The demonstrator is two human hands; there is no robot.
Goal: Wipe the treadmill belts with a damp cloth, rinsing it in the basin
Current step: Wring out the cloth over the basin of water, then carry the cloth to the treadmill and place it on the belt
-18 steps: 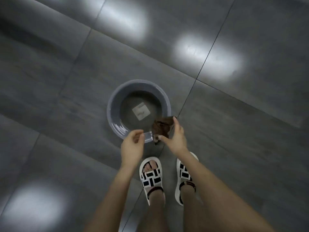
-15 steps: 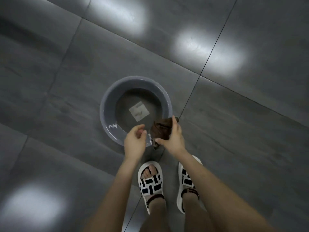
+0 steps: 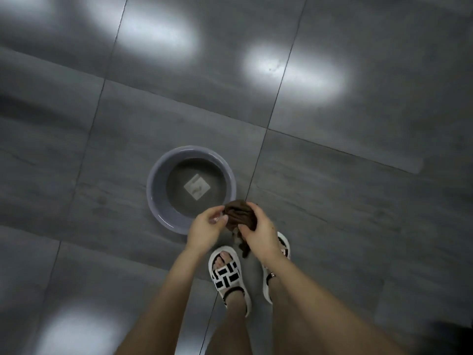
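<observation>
Observed from above, standing on the grey tiled floor. The round grey basin sits on the floor directly ahead of my feet and holds water. A pale square label shows through the water at the middle of its bottom.

The brown cloth is bunched into a wad and held in the air over the near right edge of the basin. Part of it overhangs the rim and part the floor just outside it. A loose tail of the cloth hangs down on the near side of the basin, toward my feet.

My right hand grips the cloth, fingers curled over the top of the wad and thumb pressed into its near side. My left hand is over the near rim of the basin, just left of the cloth, with fingers bent. Its forefinger tip meets the cloth's left edge. I cannot tell whether this hand pinches the fabric or only touches it.

Both forearms are bare. My feet are on the near side of the basin in white sandals with black blocks. The left sandal is in plain view, while the right sandal is largely hidden behind my right wrist. Bright patches of reflected light lie on the tiles beyond the basin.
</observation>
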